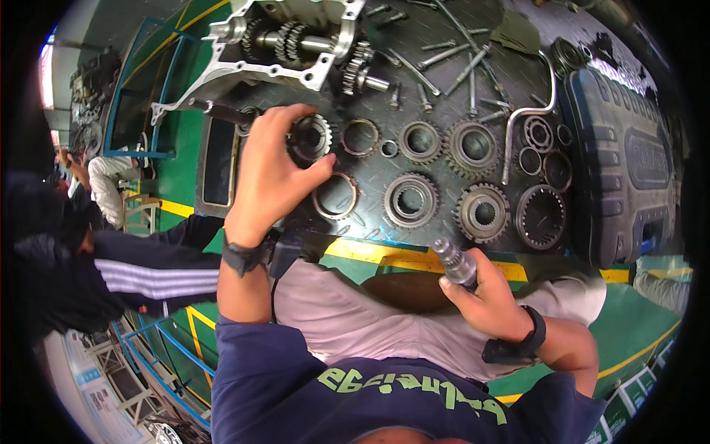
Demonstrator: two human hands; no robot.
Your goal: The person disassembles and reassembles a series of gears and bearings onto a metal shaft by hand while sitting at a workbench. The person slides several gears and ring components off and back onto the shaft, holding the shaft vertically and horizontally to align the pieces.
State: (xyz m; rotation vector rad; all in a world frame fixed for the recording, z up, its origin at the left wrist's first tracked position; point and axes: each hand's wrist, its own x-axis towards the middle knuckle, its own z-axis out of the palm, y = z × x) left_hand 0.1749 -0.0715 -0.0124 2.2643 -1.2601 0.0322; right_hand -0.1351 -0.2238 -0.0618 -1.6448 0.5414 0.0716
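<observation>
My left hand (277, 166) is over the left end of the bench, thumb and fingers curved apart on either side of a toothed gear (310, 139). The picture does not settle whether the fingertips touch it. Beside that gear lies a thin synchronizer ring (360, 138), and another ring (336, 196) lies below the thumb. Close to my lap, my right hand (488, 296) is closed around a splined metal shaft (455, 263). Its stepped end points up toward the bench; the lower part is hidden in my palm. Several gears, among them a wide gear (410, 200), sit in rows in between.
An opened gearbox housing (296, 74) with shafts stands at the back left. Loose bolts (444, 55) are scattered behind the gears. A bent metal bar (510, 140) lies before a dark plastic case (621, 163) on the right. Another person's striped sleeve or trouser leg (155, 277) is at left.
</observation>
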